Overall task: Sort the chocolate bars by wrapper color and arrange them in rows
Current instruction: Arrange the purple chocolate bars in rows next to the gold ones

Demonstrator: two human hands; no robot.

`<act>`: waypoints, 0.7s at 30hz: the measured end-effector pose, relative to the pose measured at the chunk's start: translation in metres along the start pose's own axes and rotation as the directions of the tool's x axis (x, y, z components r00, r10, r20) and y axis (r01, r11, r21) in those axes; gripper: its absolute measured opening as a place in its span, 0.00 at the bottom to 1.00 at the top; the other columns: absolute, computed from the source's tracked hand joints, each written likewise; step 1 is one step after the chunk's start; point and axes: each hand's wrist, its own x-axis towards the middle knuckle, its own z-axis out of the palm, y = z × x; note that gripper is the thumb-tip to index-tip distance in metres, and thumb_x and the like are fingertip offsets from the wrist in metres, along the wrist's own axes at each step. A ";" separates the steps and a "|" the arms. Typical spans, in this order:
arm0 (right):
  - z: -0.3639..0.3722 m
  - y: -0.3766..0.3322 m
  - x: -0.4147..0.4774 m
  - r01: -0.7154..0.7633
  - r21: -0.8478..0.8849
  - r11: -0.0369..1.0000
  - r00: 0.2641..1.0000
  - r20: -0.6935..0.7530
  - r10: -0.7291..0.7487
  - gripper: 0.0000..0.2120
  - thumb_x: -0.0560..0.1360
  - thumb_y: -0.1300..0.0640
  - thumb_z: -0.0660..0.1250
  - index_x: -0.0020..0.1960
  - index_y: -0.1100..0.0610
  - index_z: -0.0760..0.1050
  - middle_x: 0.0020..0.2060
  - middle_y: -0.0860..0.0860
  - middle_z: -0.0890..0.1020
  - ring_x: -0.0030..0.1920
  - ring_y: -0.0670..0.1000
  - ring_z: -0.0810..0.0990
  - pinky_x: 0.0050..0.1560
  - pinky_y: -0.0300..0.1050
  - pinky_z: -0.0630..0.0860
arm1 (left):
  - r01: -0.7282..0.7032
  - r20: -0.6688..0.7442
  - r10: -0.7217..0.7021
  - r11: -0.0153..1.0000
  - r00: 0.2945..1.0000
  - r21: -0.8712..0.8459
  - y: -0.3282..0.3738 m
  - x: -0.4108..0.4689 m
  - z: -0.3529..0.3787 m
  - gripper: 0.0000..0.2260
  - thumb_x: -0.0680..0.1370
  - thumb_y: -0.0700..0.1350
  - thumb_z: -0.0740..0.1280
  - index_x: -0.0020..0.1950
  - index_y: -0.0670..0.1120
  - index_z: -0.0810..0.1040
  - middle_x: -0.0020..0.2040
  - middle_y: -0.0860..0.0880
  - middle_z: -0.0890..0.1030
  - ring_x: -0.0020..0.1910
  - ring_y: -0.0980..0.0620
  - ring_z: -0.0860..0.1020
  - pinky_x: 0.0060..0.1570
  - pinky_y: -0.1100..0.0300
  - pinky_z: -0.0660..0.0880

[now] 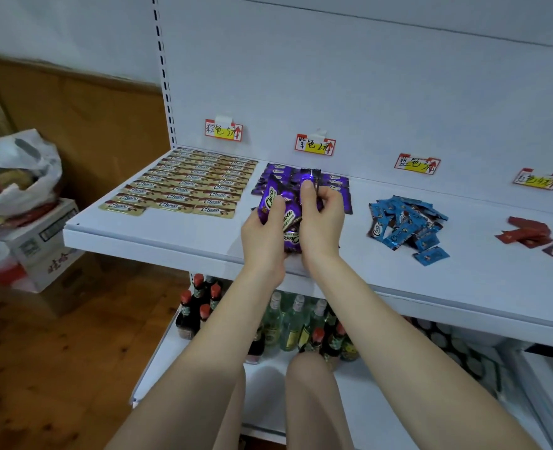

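While both hands meet over the middle of the white shelf (138, 233), the head view shows the left hand (263, 233) gripping a bunch of purple bars (270, 203) printed "Choco", and the right hand (322, 222) curled round the same bunch, its thumb pressing the topmost wrapper. Behind the hands, more purple wrappers (335, 183) lie loose against the back panel. To the left, gold-and-brown bars (184, 185), also marked "Choco", lie flat in neat rows. To the right sit a jumbled heap of blue bars (404, 225) and, farther right, a small heap of red bars (528, 233). Four price tags (315, 145) on the back panel carry handwritten Chinese characters, a yellow patch and a red arrow; the one above the purple wrappers reads roughly "2元". Bottles (288, 319) stand on the shelf below.
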 end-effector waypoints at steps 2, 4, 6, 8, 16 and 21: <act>-0.001 -0.003 -0.001 -0.012 0.029 0.999 1.000 0.004 0.012 0.10 0.78 0.52 0.62 0.51 0.59 0.70 0.46 0.52 0.78 0.45 0.48 0.77 0.39 0.32 0.72 | -0.078 -0.010 0.079 0.994 0.997 0.076 0.000 -0.003 0.001 0.07 0.79 0.45 0.64 0.42 0.52 0.78 0.46 0.47 0.83 0.51 0.44 0.81 0.54 0.42 0.77; -0.002 -0.007 -0.004 -0.026 0.035 0.999 0.999 0.027 0.025 0.08 0.78 0.51 0.62 0.48 0.56 0.69 0.45 0.50 0.77 0.47 0.49 0.77 0.41 0.36 0.73 | -0.149 -0.019 0.152 0.980 0.988 0.134 0.001 -0.005 -0.001 0.09 0.79 0.45 0.64 0.40 0.52 0.78 0.42 0.47 0.82 0.48 0.43 0.81 0.51 0.42 0.77; -0.003 -0.006 -0.008 -0.079 0.055 0.995 0.994 0.083 0.074 0.07 0.77 0.49 0.62 0.45 0.52 0.69 0.47 0.51 0.78 0.50 0.52 0.78 0.50 0.46 0.77 | -0.180 -0.035 0.188 0.970 0.982 0.165 0.002 -0.007 -0.005 0.10 0.79 0.43 0.64 0.38 0.49 0.79 0.37 0.47 0.81 0.40 0.45 0.79 0.42 0.45 0.77; -0.002 -0.006 -0.011 -0.151 0.067 0.986 0.980 0.143 0.141 0.07 0.76 0.47 0.62 0.44 0.49 0.69 0.51 0.55 0.79 0.53 0.55 0.79 0.56 0.56 0.76 | -0.149 -0.072 0.161 0.979 0.984 0.140 0.003 -0.011 -0.009 0.10 0.78 0.41 0.64 0.37 0.47 0.78 0.35 0.47 0.80 0.38 0.47 0.77 0.40 0.50 0.75; -0.051 0.009 0.022 0.157 -0.340 0.927 0.946 0.322 -0.042 0.09 0.78 0.50 0.60 0.42 0.54 0.66 0.41 0.56 0.76 0.47 0.51 0.78 0.43 0.44 0.70 | -0.062 -0.204 0.076 0.995 0.976 0.074 0.016 -0.005 -0.060 0.09 0.79 0.44 0.65 0.39 0.45 0.75 0.36 0.47 0.79 0.38 0.47 0.77 0.43 0.52 0.75; -0.017 0.022 0.042 0.479 -0.500 0.721 0.726 0.687 -0.006 0.09 0.79 0.52 0.59 0.46 0.57 0.66 0.38 0.47 0.73 0.39 0.44 0.71 0.43 0.45 0.65 | -0.073 -0.208 0.085 0.995 0.974 0.066 0.025 0.006 -0.069 0.07 0.79 0.44 0.65 0.42 0.45 0.77 0.36 0.48 0.83 0.38 0.47 0.82 0.44 0.49 0.79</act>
